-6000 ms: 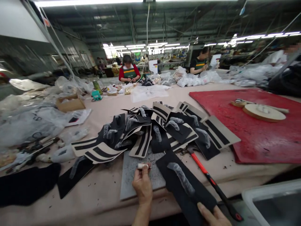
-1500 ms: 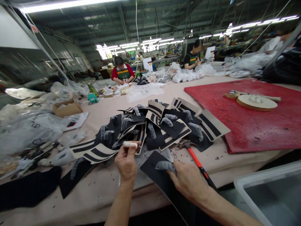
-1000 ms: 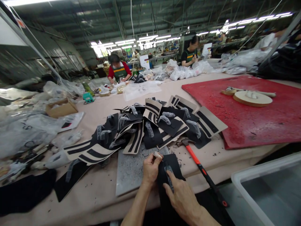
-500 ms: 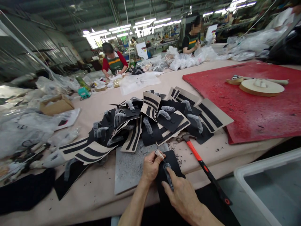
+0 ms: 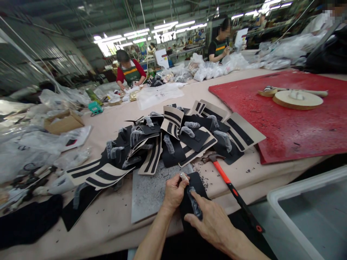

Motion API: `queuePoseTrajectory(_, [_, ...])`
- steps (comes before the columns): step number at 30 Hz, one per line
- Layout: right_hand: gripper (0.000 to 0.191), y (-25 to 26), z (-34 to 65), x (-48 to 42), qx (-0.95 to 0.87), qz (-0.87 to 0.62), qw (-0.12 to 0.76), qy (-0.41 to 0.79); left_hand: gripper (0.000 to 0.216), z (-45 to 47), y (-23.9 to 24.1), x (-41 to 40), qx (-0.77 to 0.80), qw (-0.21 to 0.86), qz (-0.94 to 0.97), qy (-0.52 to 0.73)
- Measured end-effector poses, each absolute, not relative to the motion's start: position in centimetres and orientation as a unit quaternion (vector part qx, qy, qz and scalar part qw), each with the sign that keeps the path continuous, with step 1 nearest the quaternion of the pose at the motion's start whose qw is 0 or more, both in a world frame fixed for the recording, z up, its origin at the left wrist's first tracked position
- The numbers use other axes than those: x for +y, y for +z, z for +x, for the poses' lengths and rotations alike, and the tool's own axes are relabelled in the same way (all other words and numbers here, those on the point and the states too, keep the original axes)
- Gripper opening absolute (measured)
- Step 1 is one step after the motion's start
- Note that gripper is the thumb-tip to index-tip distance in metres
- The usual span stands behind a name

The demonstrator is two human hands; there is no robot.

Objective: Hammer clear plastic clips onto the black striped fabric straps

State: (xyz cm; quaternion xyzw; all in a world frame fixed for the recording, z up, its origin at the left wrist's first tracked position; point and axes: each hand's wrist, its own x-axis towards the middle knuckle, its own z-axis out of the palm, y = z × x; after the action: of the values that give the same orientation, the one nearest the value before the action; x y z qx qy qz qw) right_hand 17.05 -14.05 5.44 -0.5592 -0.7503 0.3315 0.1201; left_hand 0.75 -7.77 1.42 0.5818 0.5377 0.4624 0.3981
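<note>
My left hand [image 5: 174, 192] is closed around a short rod wrapped in white tape [image 5: 184, 176], held upright with its round metal end on top. Its lower tip, hidden from me, is at the upper end of a black panel [image 5: 199, 179]. Along this panel runs a strap handle in clear plastic [image 5: 195, 205]. My right hand [image 5: 213, 221] grips that handle, index finger along it and thumb on the near side. Left of the panel lies a grey slab [image 5: 150, 193]. A claw hammer [image 5: 222, 172] with a red and black handle rests to the right.
Beyond my hands is a heap of black and beige panels [image 5: 173, 151] with wrapped handles. A red board [image 5: 287, 126] carries a tape roll [image 5: 297, 99]. A clear plastic bin [image 5: 306, 182] stands at right. Plastic bags [image 5: 32, 144] cover the left. Co-workers sit across the table.
My right hand has shifted slightly along the wrapped handle, with the thumb a little lower. My left hand keeps its grip on the rod. The whole view has shifted slightly.
</note>
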Motion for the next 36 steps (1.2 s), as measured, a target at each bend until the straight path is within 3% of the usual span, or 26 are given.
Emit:
queuePoseTrajectory(4, [0.043,5.3,21.0,-12.8,-0.738,-0.609,0.204,0.209,0.012,0.8,1.0,-7.9,0.532,0.369,0.61,0.457])
queuePoseTrajectory(7, [0.036,4.1,24.3,-11.5,-0.696,-0.684,0.173,0.131,0.013,0.7,0.8,-7.9,0.523,0.349,0.636,0.448])
queuePoseTrajectory(11, [0.028,2.2,26.6,-9.9,-0.586,-0.737,0.151,0.299,0.014,0.6,0.7,-7.8,0.509,0.337,0.659,0.441])
queuePoseTrajectory(17, [0.017,3.9,27.5,-8.0,-0.514,-0.664,0.177,0.513,0.015,0.7,0.8,-7.9,0.498,0.329,0.669,0.443])
queuePoseTrajectory(21, [0.038,7.6,27.1,-10.4,-0.498,-0.631,0.201,0.56,0.015,0.7,0.8,-8.0,0.493,0.335,0.667,0.447])
queuePoseTrajectory(23, [0.044,9.3,26.6,-12.2,-0.549,-0.623,0.228,0.509,0.015,0.7,0.8,-8.0,0.49,0.336,0.669,0.447])
queuePoseTrajectory(27, [0.036,10.9,25.7,-13.6,-0.719,-0.593,0.253,0.261,0.015,0.8,0.9,-8.0,0.489,0.33,0.676,0.441])
queuePoseTrajectory(31, [0.022,11.6,25.7,-12.2,-0.815,-0.544,0.124,0.155,0.016,0.8,0.8,-8.0,0.494,0.315,0.683,0.437])
queuePoseTrajectory(33, [0.019,13.2,25.8,-11.6,-0.83,-0.532,0.103,0.136,0.016,0.8,0.8,-8.0,0.494,0.312,0.686,0.434])
queuePoseTrajectory(36, [0.024,16.6,25.6,-11.2,-0.811,-0.531,0.221,0.111,0.016,0.8,0.9,-8.0,0.493,0.318,0.687,0.429])
